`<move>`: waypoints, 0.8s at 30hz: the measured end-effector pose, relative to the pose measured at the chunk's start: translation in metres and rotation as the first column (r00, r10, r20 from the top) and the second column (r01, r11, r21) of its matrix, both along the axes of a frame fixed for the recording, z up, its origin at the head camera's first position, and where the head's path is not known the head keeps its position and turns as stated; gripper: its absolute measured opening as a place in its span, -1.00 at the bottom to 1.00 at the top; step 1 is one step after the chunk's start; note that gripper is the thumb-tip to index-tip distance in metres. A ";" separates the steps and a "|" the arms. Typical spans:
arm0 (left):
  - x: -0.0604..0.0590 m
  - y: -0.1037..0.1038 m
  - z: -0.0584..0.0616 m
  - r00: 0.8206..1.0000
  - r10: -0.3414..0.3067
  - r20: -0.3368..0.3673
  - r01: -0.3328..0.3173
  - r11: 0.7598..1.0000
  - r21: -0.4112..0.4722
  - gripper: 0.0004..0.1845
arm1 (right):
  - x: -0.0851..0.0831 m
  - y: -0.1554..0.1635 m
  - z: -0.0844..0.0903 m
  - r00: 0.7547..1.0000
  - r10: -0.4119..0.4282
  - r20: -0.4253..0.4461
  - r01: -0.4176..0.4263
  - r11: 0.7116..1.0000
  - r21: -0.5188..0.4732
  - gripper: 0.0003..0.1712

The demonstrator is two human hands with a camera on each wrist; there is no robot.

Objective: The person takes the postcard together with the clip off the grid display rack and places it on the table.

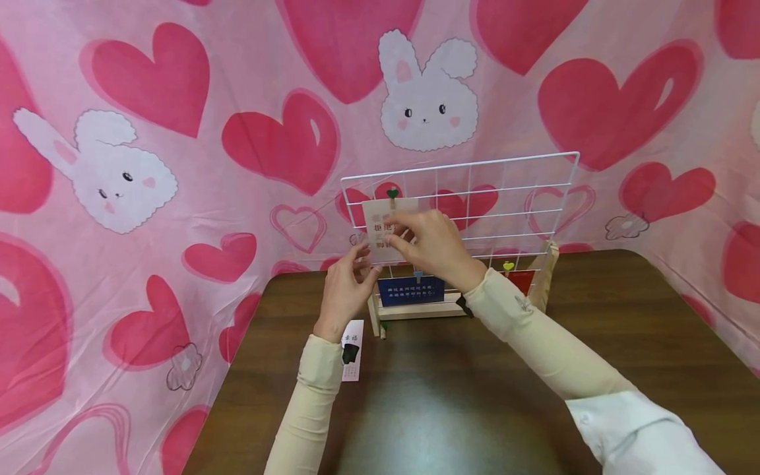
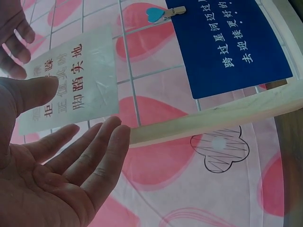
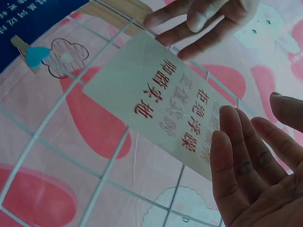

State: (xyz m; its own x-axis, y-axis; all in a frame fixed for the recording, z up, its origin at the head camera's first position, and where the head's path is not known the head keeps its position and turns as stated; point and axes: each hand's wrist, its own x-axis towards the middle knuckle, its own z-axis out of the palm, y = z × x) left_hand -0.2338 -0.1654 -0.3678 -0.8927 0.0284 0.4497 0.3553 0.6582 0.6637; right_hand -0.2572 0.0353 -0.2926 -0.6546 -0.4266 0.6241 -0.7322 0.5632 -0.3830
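Pale translucent card with red characters (image 1: pixel 387 231) hangs from green heart peg (image 1: pixel 392 194) at upper left of white wire grid (image 1: pixel 510 198), near surface (image 1: pixel 534 396) rear edge. Right hand (image 1: pixel 430 241) pinches card; left hand (image 1: pixel 346 287) spread open beneath lower corner. Step, judging: steadying or positioning card. Next calls for keeping it level under peg.

Rack (image 1: pixel 558 198): stands far on your tabletop (image 1: pixel 594 369).
Card (image 1: pixel 380 231): hangs on its left, above another card (image 1: pixel 411 291).
Slip (image 1: pixel 353 349): lies near-left.
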 end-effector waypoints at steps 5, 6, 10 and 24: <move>0.000 -0.001 0.000 1.000 -0.002 0.002 0.002 1.000 0.008 -0.42 | -0.001 0.000 0.009 1.000 -0.014 -0.020 0.013 1.000 -0.001 -0.59; 0.000 -0.001 0.000 1.000 -0.003 0.002 0.003 1.000 0.013 -0.41 | -0.001 0.000 0.011 1.000 -0.014 -0.024 0.014 1.000 -0.004 -0.59; -0.001 -0.001 0.001 1.000 -0.006 0.006 0.006 1.000 0.030 -0.40 | -0.002 -0.001 0.015 0.999 -0.021 -0.029 0.021 1.000 -0.003 -0.58; -0.005 -0.002 0.000 1.000 -0.021 -0.008 0.021 0.999 0.033 -0.40 | -0.010 -0.001 0.029 0.996 -0.086 -0.026 0.085 0.996 -0.006 -0.57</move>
State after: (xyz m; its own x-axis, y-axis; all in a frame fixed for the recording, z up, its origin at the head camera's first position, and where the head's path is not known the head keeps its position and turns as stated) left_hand -0.2392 -0.1671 -0.3679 -0.8887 0.0322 0.4574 0.3739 0.6282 0.6823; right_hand -0.2671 0.0345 -0.2634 -0.6722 -0.3668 0.6431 -0.6911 0.6224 -0.3674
